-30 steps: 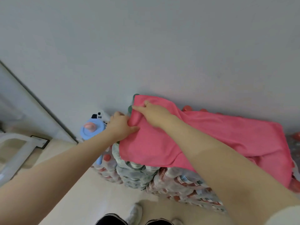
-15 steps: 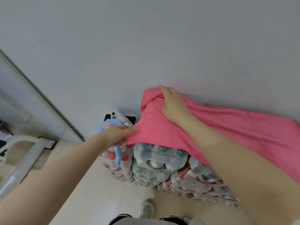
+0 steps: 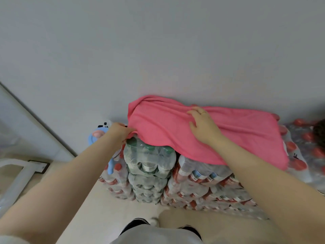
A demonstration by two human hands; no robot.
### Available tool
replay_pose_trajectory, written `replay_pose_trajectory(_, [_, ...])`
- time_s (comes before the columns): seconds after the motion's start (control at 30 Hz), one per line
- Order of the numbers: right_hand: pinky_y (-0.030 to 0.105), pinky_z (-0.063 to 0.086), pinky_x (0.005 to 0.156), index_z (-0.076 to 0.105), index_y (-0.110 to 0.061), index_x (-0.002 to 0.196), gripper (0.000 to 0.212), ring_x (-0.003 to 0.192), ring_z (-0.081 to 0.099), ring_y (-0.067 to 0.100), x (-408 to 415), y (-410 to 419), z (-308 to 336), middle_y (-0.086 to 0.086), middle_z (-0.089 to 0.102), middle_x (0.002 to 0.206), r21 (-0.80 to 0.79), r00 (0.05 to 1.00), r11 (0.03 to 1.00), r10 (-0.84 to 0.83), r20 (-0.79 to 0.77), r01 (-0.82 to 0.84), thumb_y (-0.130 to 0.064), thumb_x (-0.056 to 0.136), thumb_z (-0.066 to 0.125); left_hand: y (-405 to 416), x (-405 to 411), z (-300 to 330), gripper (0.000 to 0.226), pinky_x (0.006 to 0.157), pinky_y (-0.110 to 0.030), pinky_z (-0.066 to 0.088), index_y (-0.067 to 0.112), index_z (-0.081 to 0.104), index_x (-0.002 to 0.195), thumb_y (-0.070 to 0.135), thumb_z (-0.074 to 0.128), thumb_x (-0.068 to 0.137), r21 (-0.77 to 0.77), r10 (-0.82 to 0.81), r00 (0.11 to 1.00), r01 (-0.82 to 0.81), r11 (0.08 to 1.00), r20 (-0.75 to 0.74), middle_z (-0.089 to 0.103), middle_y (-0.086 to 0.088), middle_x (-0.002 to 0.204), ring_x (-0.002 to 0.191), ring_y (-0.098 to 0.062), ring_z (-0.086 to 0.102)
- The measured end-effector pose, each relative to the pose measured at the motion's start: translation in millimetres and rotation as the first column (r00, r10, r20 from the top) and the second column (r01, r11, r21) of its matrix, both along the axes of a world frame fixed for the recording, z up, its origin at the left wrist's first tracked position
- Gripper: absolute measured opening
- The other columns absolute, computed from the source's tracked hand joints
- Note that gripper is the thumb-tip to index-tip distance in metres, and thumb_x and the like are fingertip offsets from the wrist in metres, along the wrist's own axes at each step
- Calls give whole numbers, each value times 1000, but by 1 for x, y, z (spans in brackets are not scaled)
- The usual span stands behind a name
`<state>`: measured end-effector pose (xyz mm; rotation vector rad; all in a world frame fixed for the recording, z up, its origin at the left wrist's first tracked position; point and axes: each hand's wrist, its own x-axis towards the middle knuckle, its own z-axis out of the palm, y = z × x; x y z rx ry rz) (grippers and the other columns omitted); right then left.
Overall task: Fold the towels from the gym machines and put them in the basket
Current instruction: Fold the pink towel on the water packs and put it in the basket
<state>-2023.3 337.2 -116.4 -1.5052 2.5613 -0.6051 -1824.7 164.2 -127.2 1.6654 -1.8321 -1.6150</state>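
Note:
A pink towel (image 3: 237, 136) lies spread over the top of stacked shrink-wrapped bottle packs (image 3: 202, 175) against the wall. My left hand (image 3: 120, 132) pinches the towel's near left corner at the edge of the stack. My right hand (image 3: 202, 125) rests flat on the towel's middle, fingers spread and slightly bent, a ring on one finger. The towel's left end bulges up in a fold near the wall. No basket is in view.
A grey wall (image 3: 158, 50) rises right behind the stack. A blue plush toy (image 3: 98, 136) leans at the stack's left side. More red-capped bottles (image 3: 307, 147) lie at the right. A white machine frame (image 3: 15, 175) stands on the floor at the left.
My right hand has slid rightward along the towel from its far left corner to its middle. The left end of the towel has been lifted and now lies bunched. My left hand keeps its corner.

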Motion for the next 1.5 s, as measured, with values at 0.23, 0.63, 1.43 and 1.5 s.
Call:
replay_pose_trajectory(0.23, [40,35,104,55,-4,120,35,123,43,33,-17,76,0,16,47,134,-88,985,981,-173,-15,171,-3,85,50,84,-53,51,28,60,-14,48,14,56,102,5,67,78,-403,-136,927,-17,915,-348,56,-1,93,65,-4,50])
replay_pose_trajectory(0.63, [45,36,99,31,2,135,47,126,36,37,-37,225,-27,21,34,140,50,707,715,-698,116,697,-20,95,43,239,-147,21,27,67,-1,38,5,60,102,3,68,77,-613,-665,706,420,669,-243,45,-2,98,68,-2,44])
replay_pose_trajectory(1.43, [26,44,71,56,-14,95,7,84,54,11,17,185,28,-2,60,93,-404,874,793,-316,369,457,-14,88,54,284,-128,23,23,72,-24,45,25,49,73,8,59,86,-404,-389,699,155,901,-600,57,9,74,71,-7,53])
replay_pose_trajectory(1.5, [30,46,80,59,-12,103,16,95,57,15,20,180,27,3,62,104,-371,861,804,-314,401,466,-13,88,53,282,-127,21,22,72,-30,47,25,51,73,8,58,87,-400,-384,704,153,903,-598,58,7,72,72,-10,54])
